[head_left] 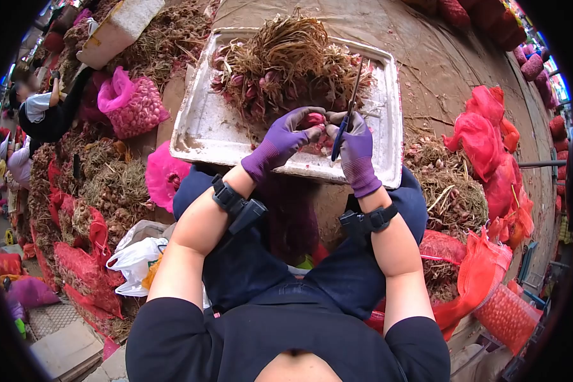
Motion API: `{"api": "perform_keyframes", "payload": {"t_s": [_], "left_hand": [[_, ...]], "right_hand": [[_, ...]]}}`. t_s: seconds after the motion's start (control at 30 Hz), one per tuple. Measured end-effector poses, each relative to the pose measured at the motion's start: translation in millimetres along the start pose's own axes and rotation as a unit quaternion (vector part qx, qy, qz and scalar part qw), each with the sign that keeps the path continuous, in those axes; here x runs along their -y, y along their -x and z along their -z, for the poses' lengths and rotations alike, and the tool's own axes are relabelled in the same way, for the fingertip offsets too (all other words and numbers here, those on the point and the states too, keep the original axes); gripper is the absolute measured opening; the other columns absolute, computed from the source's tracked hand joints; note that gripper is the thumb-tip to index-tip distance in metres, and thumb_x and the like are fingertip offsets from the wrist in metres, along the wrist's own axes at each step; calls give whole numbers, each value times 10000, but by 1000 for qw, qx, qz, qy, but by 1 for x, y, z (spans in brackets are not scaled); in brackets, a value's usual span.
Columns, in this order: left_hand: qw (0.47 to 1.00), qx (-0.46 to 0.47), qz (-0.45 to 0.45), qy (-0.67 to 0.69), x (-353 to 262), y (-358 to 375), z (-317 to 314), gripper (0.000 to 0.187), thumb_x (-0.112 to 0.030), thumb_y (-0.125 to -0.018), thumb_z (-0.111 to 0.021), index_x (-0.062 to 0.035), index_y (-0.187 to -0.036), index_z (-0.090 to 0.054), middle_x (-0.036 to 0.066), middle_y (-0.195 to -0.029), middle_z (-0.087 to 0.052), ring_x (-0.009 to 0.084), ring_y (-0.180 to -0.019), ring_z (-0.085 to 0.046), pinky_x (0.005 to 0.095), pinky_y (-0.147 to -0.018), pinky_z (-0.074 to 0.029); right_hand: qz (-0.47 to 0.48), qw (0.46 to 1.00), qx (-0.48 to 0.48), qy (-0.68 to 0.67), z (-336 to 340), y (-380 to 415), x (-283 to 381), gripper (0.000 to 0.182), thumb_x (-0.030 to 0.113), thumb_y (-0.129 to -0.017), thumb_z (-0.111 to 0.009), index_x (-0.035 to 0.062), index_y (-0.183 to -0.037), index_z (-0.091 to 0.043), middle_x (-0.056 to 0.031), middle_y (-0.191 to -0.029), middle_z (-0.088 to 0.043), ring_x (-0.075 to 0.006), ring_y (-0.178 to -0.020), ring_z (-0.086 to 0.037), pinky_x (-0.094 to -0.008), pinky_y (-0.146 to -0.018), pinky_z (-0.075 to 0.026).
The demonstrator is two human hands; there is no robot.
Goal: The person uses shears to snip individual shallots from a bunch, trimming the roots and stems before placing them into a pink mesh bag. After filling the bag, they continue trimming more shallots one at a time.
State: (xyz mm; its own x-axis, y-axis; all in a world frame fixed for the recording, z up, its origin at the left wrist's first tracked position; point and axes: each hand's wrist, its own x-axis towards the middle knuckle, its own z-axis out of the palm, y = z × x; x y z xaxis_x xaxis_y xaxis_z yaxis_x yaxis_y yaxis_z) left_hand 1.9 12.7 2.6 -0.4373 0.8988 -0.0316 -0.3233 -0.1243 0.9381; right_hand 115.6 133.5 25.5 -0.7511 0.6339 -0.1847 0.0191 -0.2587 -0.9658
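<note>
In the white foam tray lies a large heap of red shallots with dry brown stalks. My left hand, in a purple and grey glove, is closed with a red shallot between its fingers. Close beside it, my right hand, gloved the same way, is closed around blue-handled scissors seen edge-on, the long dark blades pointing away from me. The two hands' fingertips nearly meet over the tray's near side. Under my right hand, what lies on the tray is partly hidden.
A pink mesh bag of bulbs stands to the left, with another pink bag nearer. Dried bulb piles lie left. Red mesh bags are at right. A person is at far left. A white plastic bag lies by my left arm.
</note>
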Motion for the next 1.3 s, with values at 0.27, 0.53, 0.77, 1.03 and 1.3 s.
{"api": "perform_keyframes", "payload": {"t_s": [0.27, 0.53, 0.77, 1.03, 1.3], "left_hand": [[996, -79, 21, -39, 4, -1, 4, 249, -181, -966, -526, -17, -1146, -579, 9, -951, -638, 61, -763, -583, 220, -651, -501], [993, -19, 66, 95, 2, 2, -4, 297, -220, -961, -542, -16, -1174, -576, 40, -1077, -629, 80, -888, -592, 233, -784, -499], [999, -23, 17, -23, 5, 0, 10, 346, -84, -923, -577, -6, -1254, -515, 47, -1115, -609, 111, -994, -578, 254, -903, -470], [1000, 9, -15, -21, -1, 1, 9, 610, -71, -802, -687, -20, -1346, -415, 63, -1243, -532, 145, -1118, -525, 281, -974, -422], [995, 49, 72, -45, -23, 5, 14, 709, -103, -771, -708, -30, -1386, -362, 90, -1306, -490, 178, -1176, -495, 324, -999, -412]], "right_hand": [[-31, 996, 72, -35, -2, 0, -8, 283, 63, -851, -666, 3, -1115, -581, -2, -869, -616, -59, -726, -565, -187, -634, -461], [-35, 997, 36, -61, 6, -7, -22, 239, 106, -866, -662, 19, -1076, -588, -2, -857, -616, -57, -709, -566, -192, -607, -463], [-130, 984, 59, -110, -3, -3, -19, 228, 149, -883, -655, 34, -1069, -589, -3, -851, -623, -78, -672, -587, -222, -610, -505], [-56, 988, 133, -62, 11, -8, -12, 308, 86, -838, -674, 5, -1115, -564, -30, -886, -640, -88, -717, -608, -219, -656, -509], [-78, 988, 130, -39, -6, 2, 3, 359, 30, -762, -740, -21, -1077, -573, -41, -905, -646, -100, -779, -618, -236, -699, -506]]}}
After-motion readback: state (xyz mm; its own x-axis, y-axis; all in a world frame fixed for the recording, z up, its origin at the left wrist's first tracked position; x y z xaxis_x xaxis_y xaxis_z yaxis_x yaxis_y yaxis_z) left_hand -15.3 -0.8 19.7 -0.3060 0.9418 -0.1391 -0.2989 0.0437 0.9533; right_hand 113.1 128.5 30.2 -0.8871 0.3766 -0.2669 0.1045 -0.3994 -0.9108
